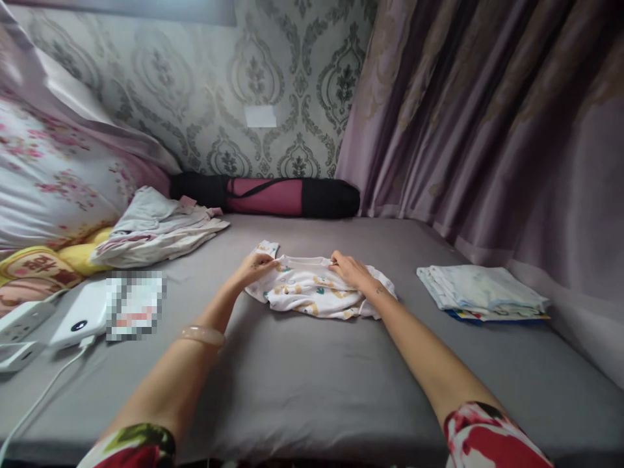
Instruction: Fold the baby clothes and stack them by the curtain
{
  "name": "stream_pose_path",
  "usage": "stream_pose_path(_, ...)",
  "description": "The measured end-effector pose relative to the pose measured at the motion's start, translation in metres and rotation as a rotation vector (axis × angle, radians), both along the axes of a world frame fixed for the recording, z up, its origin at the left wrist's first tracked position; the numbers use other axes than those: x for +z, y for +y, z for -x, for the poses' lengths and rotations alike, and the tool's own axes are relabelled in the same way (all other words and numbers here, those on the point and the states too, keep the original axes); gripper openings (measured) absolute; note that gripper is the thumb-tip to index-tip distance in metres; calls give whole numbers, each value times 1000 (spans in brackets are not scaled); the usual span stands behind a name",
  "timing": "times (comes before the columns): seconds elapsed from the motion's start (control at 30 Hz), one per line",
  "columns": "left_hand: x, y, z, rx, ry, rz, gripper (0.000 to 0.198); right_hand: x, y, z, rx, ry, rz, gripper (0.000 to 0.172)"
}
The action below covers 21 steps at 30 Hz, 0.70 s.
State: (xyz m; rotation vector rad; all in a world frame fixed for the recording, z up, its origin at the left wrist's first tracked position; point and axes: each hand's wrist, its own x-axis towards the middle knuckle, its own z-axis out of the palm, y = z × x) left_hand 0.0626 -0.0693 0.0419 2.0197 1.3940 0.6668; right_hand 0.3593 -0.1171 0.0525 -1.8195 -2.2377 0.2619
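Observation:
A small white garment with yellow and green prints (312, 292) lies on the grey mattress (292, 383) in front of me. My left hand (257, 264) pinches its upper left edge near the collar. My right hand (347, 268) grips the upper right part of the same garment, fingers curled onto the fabric. Both arms reach forward over the mattress; a pale bangle (202, 335) sits on my left wrist.
A folded stack of light cloths (482, 292) lies at the right. A loose heap of clothes (156, 227) sits at the left by floral bedding (43, 188). A white power bank (80, 315) and cable lie nearby. A black and pink roll (273, 195) rests against the wall.

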Motion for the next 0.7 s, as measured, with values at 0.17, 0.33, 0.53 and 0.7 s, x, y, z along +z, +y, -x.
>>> stream_pose_path(0.17, 38, -4, 9, 14, -96, -168, 53, 42, -2, -8, 54, 155, -104, 29)
stream_pose_path(0.33, 111, -1, 12, -6, -93, -480, 42, 111, -1, -19, 136, 240, -249, 20)
stream_pose_path(0.53, 193, -25, 0, 193, -160, -1088, 30, 174, -8, -14, 102, 377, -741, 32)
stream_pose_path(0.7, 194, -8, 6, 41, 103, -887, 30, 177, -2, -8, 205, 203, -568, 23)
